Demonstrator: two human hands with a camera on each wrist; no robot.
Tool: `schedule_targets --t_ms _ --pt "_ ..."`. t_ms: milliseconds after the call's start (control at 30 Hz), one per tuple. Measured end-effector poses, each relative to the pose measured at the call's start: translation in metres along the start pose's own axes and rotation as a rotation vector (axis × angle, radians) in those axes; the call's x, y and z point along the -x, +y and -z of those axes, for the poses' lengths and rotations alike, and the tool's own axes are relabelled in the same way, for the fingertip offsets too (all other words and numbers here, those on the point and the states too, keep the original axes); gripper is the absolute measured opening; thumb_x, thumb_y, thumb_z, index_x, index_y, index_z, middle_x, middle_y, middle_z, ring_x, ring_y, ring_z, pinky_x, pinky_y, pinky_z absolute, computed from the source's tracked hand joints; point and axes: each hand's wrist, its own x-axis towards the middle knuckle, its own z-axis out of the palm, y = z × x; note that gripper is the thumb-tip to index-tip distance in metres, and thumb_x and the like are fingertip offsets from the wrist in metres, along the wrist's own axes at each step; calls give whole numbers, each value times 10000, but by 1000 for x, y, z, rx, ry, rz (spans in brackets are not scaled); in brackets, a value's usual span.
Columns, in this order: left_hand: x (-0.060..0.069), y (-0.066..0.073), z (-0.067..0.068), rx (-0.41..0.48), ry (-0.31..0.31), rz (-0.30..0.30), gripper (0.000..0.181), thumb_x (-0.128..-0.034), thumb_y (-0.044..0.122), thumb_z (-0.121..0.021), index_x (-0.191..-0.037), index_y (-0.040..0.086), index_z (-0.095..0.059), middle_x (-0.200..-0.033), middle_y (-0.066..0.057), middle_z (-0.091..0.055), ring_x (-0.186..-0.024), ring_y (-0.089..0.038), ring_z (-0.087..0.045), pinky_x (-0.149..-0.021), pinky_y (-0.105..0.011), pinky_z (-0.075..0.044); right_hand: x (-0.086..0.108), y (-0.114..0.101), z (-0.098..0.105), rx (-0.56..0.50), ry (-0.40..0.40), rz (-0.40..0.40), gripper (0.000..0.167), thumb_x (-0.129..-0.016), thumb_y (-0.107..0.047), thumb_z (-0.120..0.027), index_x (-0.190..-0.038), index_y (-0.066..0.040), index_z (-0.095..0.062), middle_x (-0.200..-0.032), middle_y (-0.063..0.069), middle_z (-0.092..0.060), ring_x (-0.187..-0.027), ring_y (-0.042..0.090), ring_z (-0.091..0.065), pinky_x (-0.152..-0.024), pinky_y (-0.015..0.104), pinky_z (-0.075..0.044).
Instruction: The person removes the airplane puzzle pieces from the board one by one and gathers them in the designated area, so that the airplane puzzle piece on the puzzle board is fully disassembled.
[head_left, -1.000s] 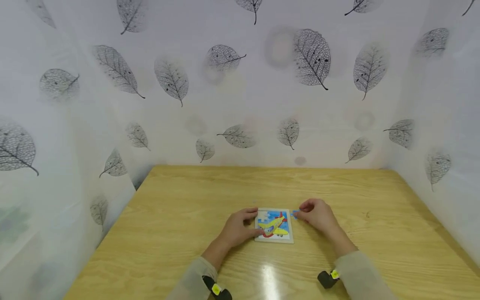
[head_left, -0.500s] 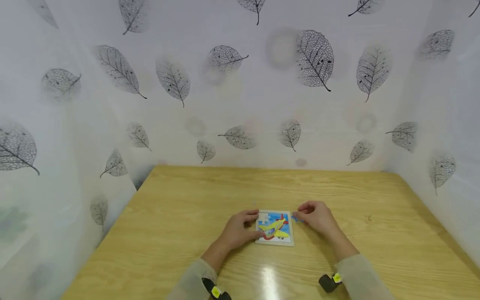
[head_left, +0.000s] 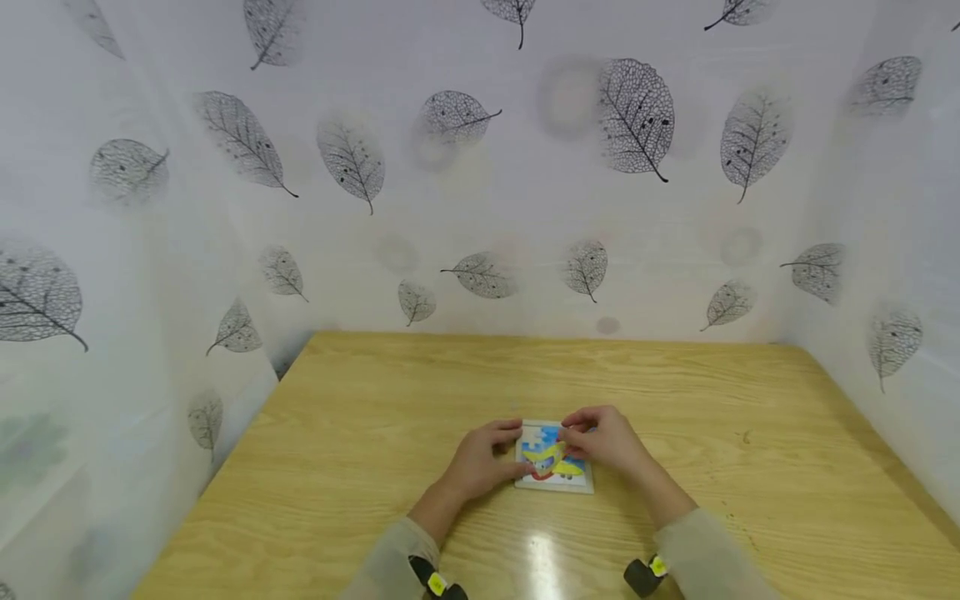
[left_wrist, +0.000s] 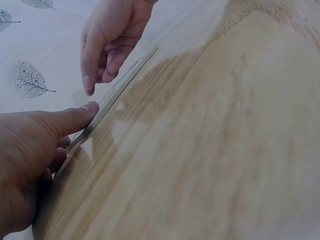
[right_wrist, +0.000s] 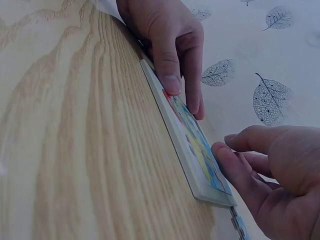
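A small tray puzzle (head_left: 553,487) with a yellow and red plane on blue sky lies flat on the table. My left hand (head_left: 480,463) grips its left side, thumb over the near-left corner and fingers at the far-left corner. Bare pale board shows at the puzzle's upper left. My right hand (head_left: 611,437) is over the upper-right part, its thumb and forefinger close together at the picture in the right wrist view. Whether a piece is between them is hidden. A blue jigsaw piece (right_wrist: 240,225) lies just outside the tray in the right wrist view.
The wooden table (head_left: 360,408) extends around the puzzle, with its back edge against a leaf-patterned curtain (head_left: 480,183). Similar curtain hangs on both sides. Each sleeved wrist carries a small black camera (head_left: 641,577).
My right hand has moved left from beside the tray, where it was at a blue jigsaw piece, to over the picture. My left hand keeps its grip on the puzzle.
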Motion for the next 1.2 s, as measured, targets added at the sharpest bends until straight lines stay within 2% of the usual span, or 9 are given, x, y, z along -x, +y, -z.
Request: schedule_targets --t_ms 267,433,567,700,800,900,967,1067,1200 --pt "-1 4 4 12 -10 -5 647 -795 397 -840 -1315 61 -653 -1431 14 -593 -1265 -223 -582 -1043 -397 -489 -12 -4 -13 67 -54 23 263 -942 -163 -689 -1129 21 -710 -912 111 -640 -724 158 -706 -663 281 -611" --pt "-2 3 1 1 -21 -2 643 -802 396 -835 -1321 65 -650 -1433 11 -589 -1270 -231 -575 -1050 -412 -484 -14 2 -22 213 -63 117 205 -953 -186 -676 -1093 -53 -743 -796 35 -633 -614 101 -612 -555 221 -532" --pt "1 0 1 -4 -26 5 650 -801 399 -835 -1322 59 -647 -1436 2 -586 -1297 -246 -561 -1065 -425 -475 -14 3 -28 281 -49 150 175 -950 -170 -669 -1065 -66 -751 -777 23 -628 -570 100 -580 -508 217 -488" --pt "0 1 1 -5 -10 -17 641 -803 387 -835 -1313 45 -650 -1430 -19 -592 -1263 -257 -582 -1034 -416 -497 -15 -1 -28 317 -33 136 137 -941 -143 -679 -1039 -80 -749 -917 67 -625 -632 111 -570 -547 209 -480" --pt "-1 2 2 -13 -2 -29 636 -809 394 -829 -1314 51 -652 -1425 -18 -598 -1235 -242 -598 -1010 -387 -511 -14 -4 -28 340 -24 135 121 -937 -115 -681 -1032 -84 -749 -1046 109 -634 -641 130 -592 -569 246 -508" --pt "-2 2 2 -11 -6 -19 639 -815 410 -820 -1325 65 -648 -1428 -5 -595 -1224 -225 -602 -998 -371 -518 -14 -8 -27 375 -3 150 106 -928 -106 -692 -1012 -104 -757 -1111 133 -638 -772 165 -626 -703 335 -554" --pt "-2 2 2 -6 -12 -11 641 -816 415 -818 -1327 67 -647 -1431 -2 -593 -1236 -226 -596 -1002 -375 -516 -12 -9 -26 396 8 150 97 -925 -109 -699 -997 -128 -761 -1130 123 -613 -885 177 -598 -793 372 -539" --pt "-1 1 1 -6 -13 -16 643 -810 402 -827 -1319 52 -650 -1428 -17 -596 -1249 -241 -594 -1007 -389 -515 -12 -8 -25 351 -19 137 114 -938 -86 -675 -1014 -109 -757 -1057 122 -632 -856 170 -619 -771 353 -561" --pt "0 -1 1 -12 0 -36 645 -796 384 -843 -1304 34 -656 -1414 -33 -607 -1238 -247 -603 -1005 -382 -514 -13 -6 -20 146 -100 81 223 -974 -29 -599 -1175 -6 -690 -1000 154 -653 -670 146 -664 -614 270 -585"
